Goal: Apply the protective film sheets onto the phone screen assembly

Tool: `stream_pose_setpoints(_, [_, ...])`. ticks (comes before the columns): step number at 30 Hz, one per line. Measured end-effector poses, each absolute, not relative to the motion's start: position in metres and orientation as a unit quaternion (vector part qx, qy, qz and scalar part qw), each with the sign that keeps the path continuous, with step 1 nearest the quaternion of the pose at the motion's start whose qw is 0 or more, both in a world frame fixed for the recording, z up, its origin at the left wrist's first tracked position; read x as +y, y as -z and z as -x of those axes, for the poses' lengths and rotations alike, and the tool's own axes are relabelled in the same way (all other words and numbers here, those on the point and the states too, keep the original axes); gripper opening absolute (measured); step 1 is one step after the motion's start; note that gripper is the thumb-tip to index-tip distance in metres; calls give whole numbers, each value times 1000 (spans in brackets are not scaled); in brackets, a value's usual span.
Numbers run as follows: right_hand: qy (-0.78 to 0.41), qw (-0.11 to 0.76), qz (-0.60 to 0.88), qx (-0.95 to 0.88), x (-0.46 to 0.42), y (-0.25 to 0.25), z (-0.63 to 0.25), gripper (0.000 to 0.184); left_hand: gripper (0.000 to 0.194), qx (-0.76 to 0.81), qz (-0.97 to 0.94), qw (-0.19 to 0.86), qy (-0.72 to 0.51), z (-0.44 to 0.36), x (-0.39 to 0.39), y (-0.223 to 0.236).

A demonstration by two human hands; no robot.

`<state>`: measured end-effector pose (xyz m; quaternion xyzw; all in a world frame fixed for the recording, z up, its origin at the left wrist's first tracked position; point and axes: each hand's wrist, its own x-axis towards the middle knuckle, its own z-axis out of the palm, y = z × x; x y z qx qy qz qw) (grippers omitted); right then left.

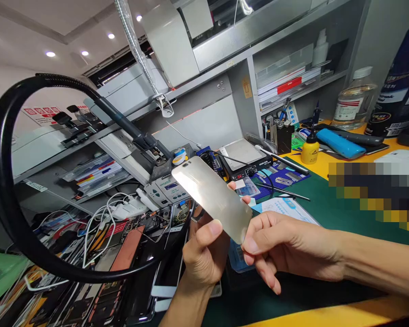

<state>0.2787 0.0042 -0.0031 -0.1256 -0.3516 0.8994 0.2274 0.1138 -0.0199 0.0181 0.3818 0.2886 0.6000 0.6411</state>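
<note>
A thin, shiny metal plate (211,195) with rounded corners is held up over the bench, tilted from upper left to lower right. My left hand (204,254) grips it from below, thumb on the near face. My right hand (286,250) pinches its lower right corner between thumb and forefinger, the other fingers curled loosely beneath.
A thick black hose (7,190) loops at the left. Opened phones, white cables (98,227) and parts crowd the lower left. A soldering station (167,188), heating pad (243,156), yellow bottle (309,150), tool holder (281,134) and clear bottle (356,100) stand behind on a green mat (327,204).
</note>
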Motion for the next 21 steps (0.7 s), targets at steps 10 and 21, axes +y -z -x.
stream_pose_setpoints(10, [-904, 235, 122, -337, 3, 4, -279, 11, 62, 234, -393, 659, -597, -115, -18, -17])
stream_pose_setpoints(21, [-900, 241, 118, -343, 2, 4, -279, 11, 71, 206, -392, 671, -595, -115, -18, -18])
